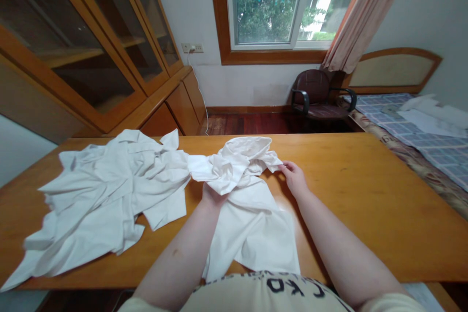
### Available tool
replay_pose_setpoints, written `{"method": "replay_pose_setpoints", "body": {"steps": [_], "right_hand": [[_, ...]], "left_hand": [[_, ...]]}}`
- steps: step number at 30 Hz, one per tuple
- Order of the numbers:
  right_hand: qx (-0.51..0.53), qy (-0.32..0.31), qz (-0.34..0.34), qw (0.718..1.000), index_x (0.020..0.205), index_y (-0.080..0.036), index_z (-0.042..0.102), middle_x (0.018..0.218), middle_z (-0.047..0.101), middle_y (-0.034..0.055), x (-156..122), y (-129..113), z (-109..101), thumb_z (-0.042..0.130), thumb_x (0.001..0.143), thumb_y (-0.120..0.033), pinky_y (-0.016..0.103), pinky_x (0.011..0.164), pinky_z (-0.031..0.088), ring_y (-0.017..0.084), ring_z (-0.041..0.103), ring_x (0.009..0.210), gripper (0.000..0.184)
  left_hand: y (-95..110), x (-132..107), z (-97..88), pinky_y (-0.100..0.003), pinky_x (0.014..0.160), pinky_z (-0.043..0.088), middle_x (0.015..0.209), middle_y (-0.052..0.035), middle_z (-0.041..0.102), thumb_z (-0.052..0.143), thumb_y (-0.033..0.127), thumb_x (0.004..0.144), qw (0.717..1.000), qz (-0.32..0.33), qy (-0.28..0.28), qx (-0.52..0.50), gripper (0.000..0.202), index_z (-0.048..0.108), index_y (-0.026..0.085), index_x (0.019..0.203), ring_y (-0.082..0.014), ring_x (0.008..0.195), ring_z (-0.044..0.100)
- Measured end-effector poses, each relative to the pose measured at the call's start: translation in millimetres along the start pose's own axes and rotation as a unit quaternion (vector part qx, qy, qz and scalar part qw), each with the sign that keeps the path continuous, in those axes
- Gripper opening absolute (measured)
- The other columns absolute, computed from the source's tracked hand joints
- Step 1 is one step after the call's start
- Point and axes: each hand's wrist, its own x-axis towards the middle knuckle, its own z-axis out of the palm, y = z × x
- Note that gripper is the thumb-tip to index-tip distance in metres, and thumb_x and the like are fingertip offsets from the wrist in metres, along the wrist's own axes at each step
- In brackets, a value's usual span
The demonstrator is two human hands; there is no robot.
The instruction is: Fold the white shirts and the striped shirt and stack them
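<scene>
A crumpled white garment [256,204] lies in front of me, bunched at its far end and spread out toward my body. My right hand [295,179] pinches its right edge between thumb and fingers. Beneath the bunched part, my left hand [213,196] holds the garment from below, and cloth covers its fingers. To the left, a larger heap of white clothes [109,185] rests in loose folds, its right side reaching the garment in my hands.
The wooden table [351,195] extends past both arms. Beyond it stand a glass-fronted cabinet [146,78] on the left, a dark armchair [316,92] and a bed [413,117] on the right. A white cord [199,85] hangs from a wall socket [192,48].
</scene>
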Motion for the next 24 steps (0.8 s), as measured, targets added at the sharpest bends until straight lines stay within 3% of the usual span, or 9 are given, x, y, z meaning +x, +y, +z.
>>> {"method": "replay_pose_setpoints", "body": {"steps": [3, 7, 10, 13, 16, 24], "right_hand": [[0.076, 0.046, 0.017, 0.996, 0.081, -0.020, 0.062, 0.078, 0.065, 0.0015, 2, -2, -5, 0.072, 0.064, -0.048, 0.030, 0.071, 0.048, 0.016, 0.059, 0.073, 0.034], [0.174, 0.119, 0.027, 0.977, 0.082, -0.020, 0.057, 0.068, 0.060, -0.0017, 10, -3, -15, 0.072, 0.062, -0.047, 0.026, 0.058, 0.047, 0.012, 0.055, 0.059, 0.037], [0.206, 0.178, 0.019, 0.962, 0.083, -0.021, 0.053, 0.063, 0.057, -0.0039, 17, -1, -25, 0.069, 0.061, -0.042, 0.024, 0.051, 0.044, 0.011, 0.053, 0.055, 0.034], [0.224, 0.229, 0.008, 0.947, 0.084, -0.022, 0.051, 0.063, 0.056, -0.0056, 24, 4, -36, 0.065, 0.060, -0.035, 0.022, 0.048, 0.041, 0.010, 0.052, 0.054, 0.031], [0.221, 0.266, 0.000, 0.938, 0.085, -0.022, 0.049, 0.067, 0.056, -0.0056, 31, 9, -45, 0.062, 0.060, -0.032, 0.020, 0.047, 0.039, 0.010, 0.052, 0.055, 0.029], [0.196, 0.398, -0.007, 0.896, 0.082, -0.024, 0.043, 0.072, 0.055, -0.0034, 52, 18, -83, 0.044, 0.067, -0.026, 0.022, 0.049, 0.041, 0.012, 0.055, 0.061, 0.016]], "left_hand": [[-2, 4, -10.5, -0.049, 0.099, 0.043, 0.108, -0.0069, 0.067, 0.008, 0.047, 0.094, 0.986, -0.041, 0.018, -0.158, 0.059, 0.059, 0.025, 0.113, -0.0244, 0.114, 0.057], [-16, 12, -33.1, -0.043, 0.091, 0.048, 0.097, -0.0050, 0.071, 0.027, 0.040, 0.091, 0.939, -0.114, 0.129, -0.299, 0.040, 0.064, 0.025, 0.101, -0.0235, 0.106, 0.061], [-25, 21, -49.2, -0.034, 0.079, 0.052, 0.089, -0.0038, 0.071, 0.032, 0.035, 0.089, 0.908, -0.129, 0.207, -0.341, 0.035, 0.065, 0.026, 0.098, -0.0193, 0.095, 0.065], [-25, 30, -58.0, -0.028, 0.078, 0.051, 0.092, -0.0047, 0.071, 0.032, 0.030, 0.089, 0.892, -0.098, 0.213, -0.386, 0.036, 0.064, 0.024, 0.104, -0.0162, 0.092, 0.066], [-20, 36, -61.9, -0.029, 0.081, 0.050, 0.095, -0.0061, 0.071, 0.032, 0.026, 0.090, 0.887, -0.080, 0.204, -0.407, 0.036, 0.063, 0.022, 0.108, -0.0162, 0.091, 0.066], [-12, 48, -65.8, -0.031, 0.081, 0.052, 0.089, -0.0063, 0.071, 0.035, 0.018, 0.088, 0.860, -0.121, 0.285, -0.407, 0.035, 0.065, 0.018, 0.106, -0.0158, 0.084, 0.067]]}}
